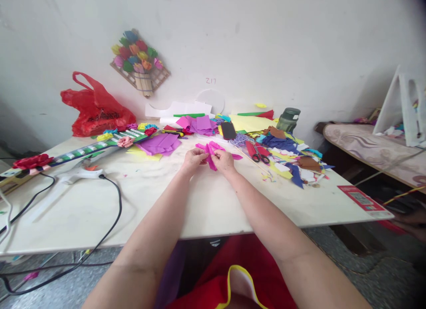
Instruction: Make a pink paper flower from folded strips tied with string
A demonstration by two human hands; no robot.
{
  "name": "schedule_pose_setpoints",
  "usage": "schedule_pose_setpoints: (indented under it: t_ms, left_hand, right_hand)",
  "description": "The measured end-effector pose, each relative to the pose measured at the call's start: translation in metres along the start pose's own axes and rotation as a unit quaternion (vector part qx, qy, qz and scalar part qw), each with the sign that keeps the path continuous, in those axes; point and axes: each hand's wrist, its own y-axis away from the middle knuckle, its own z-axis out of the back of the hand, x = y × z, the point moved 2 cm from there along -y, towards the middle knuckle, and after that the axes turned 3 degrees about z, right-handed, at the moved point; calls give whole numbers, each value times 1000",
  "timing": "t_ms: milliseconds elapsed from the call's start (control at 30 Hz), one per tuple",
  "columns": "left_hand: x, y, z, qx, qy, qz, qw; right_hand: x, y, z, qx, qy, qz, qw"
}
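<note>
While both hands meet at the middle of the frame, the scene reads so:
Left hand [194, 160]: fingers closed on the pink paper piece [213, 153], pinching its left side.
Right hand [223, 160]: fingers pinched on the same piece from the right.
Pink paper piece: bright magenta, folded strips fanning out, just above the table [166, 202].
Scissors [258, 152]: red handles, right of the hands.
Wall writing [211, 81]: "217", upper middle.
Red bag [95, 107]: dark print, unreadable.

On the table [206, 211], both hands meet mid-table, the left hand [193, 160] and right hand [224, 161] touching the paper strips [213, 150]. Scissors [258, 152] lie just right (amid scraps); glue gun [78, 175] far left; bag [96, 107] behind.
</note>
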Motion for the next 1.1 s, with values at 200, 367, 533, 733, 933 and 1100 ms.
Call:
schedule_pose_setpoints:
  t_ms: [200, 367, 533, 733, 933, 1100]
  left_hand:
    - [0, 0, 1, -7, 11, -7, 1000]
    - [4, -5, 3, -33, 24, 0, 999]
    - [5, -6, 4, -40, 46, 14, 998]
    - [3, -4, 3, -34, 79, 22, 996]
    - [3, -3, 4, -27, 89, 36, 995]
    - [3, -3, 5, -22, 102, 38, 994]
  right_hand:
    - [2, 1, -1, 6, 18, 22, 1000]
    - [-1, 0, -4, 4, -7, 21, 1000]
    - [-5, -1, -7, -1, -15, 16, 1000]
    - [0, 0, -3, -10, 22, 34, 999]
    - [7, 3, 2, -4, 83, 61, 995]
    - [11, 6, 2, 7, 123, 113, 986]
